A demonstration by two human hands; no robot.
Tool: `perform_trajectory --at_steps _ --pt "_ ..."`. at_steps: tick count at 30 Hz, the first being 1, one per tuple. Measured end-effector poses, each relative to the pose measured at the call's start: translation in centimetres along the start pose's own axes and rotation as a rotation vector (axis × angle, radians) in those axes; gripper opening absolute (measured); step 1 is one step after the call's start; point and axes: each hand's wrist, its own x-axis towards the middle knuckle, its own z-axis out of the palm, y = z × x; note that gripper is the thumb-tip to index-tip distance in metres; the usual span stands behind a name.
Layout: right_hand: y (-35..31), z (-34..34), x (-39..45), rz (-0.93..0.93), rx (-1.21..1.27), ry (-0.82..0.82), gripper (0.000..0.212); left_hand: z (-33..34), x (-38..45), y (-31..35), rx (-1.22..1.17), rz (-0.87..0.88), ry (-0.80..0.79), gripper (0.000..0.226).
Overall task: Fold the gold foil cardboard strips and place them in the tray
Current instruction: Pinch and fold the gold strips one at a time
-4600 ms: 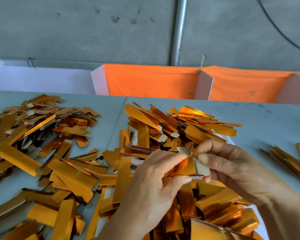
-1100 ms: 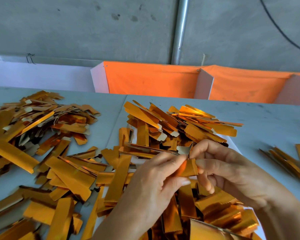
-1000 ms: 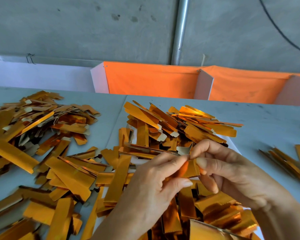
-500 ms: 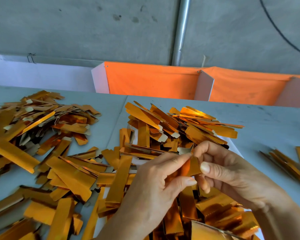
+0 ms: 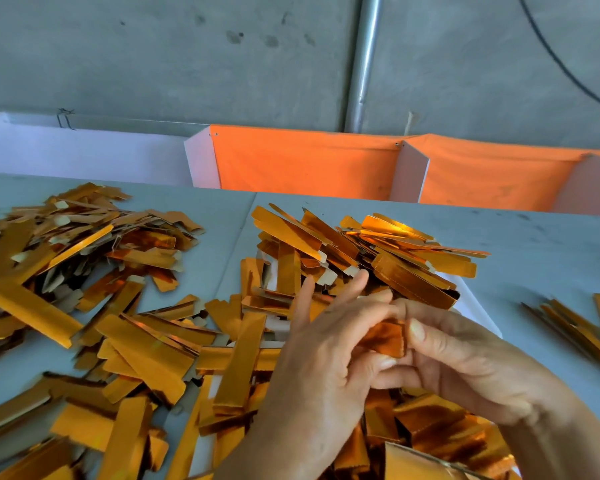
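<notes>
1. Nearest the camera, folded gold foil pieces [image 5: 440,431] are heaped below the hands. A white edge, probably the tray [image 5: 478,317], shows to the right of the heap and again between pieces lower down; most of its outline is covered, so its extent cannot be confirmed.
2. The left hand [image 5: 326,358] and right hand [image 5: 465,362] meet over this heap. Between them is one short gold foil strip [image 5: 385,337].
3. Right hand: thumb and curled fingers pinch the right end of the strip. Left hand: the thumb presses against the strip from below, while the fingers [image 5: 347,296] are extended upward and apart; whether any of them touches the strip cannot be told.
4. Judgement: the strip in hand is mid-fold and has not been placed.
5. Behind the hands, a second mound of longer gold pieces [image 5: 378,247] lies on the desk [image 5: 534,244], partly over the white edge. Whether these are finished cannot be told.
6. Left of centre, a wide scatter of flat strips [image 5: 84,271] covers the desk. A small bundle [image 5: 575,327] lies at the right edge.
7. Judgement: a good part is done, but the flat stock on the left indicates much remains.
8. At the far edge stand orange fabric bins [image 5: 309,164] before a grey wall.
</notes>
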Motion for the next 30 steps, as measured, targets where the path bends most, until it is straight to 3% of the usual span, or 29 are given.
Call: perform_trajectory --at_steps 4,6,8,11,14,17,23,27,30 --pt "-0.3 0.2 -0.2 -0.003 -0.046 0.074 0.039 -0.1 -0.3 -0.1 -0.049 -0.049 -0.102 0.066" --pt "-0.6 0.3 -0.3 -0.012 -0.099 0.123 0.033 -0.2 -0.4 0.0 -0.119 -0.074 -0.129 0.066" --pt "-0.8 0.5 -0.3 -0.038 -0.177 0.155 0.035 0.0 -0.3 0.0 -0.159 -0.075 -0.003 0.060" --pt "-0.8 1.2 -0.1 -0.055 -0.349 0.171 0.032 0.0 0.0 -0.1 -0.359 -0.308 0.246 0.045" --pt "0.0 1.7 0.5 -0.025 -0.559 0.202 0.030 0.3 0.1 -0.3 -0.587 -0.482 0.268 0.047" --pt "0.5 2.2 1.0 0.021 -0.715 0.244 0.034 0.5 0.0 -0.4 -0.498 -0.485 0.268 0.040" --pt "-0.1 1.7 0.4 -0.269 -0.504 0.323 0.023 0.4 -0.1 -0.4 -0.368 -0.418 0.086 0.039" --pt "0.1 2.0 0.6 -0.338 -0.424 0.396 0.015 0.6 -0.3 0.7 -0.408 -0.424 -0.061 0.017" --pt "0.5 1.7 0.9 -0.326 -0.514 0.511 0.027 0.4 -0.3 0.8 -0.463 -0.449 -0.167 0.035"
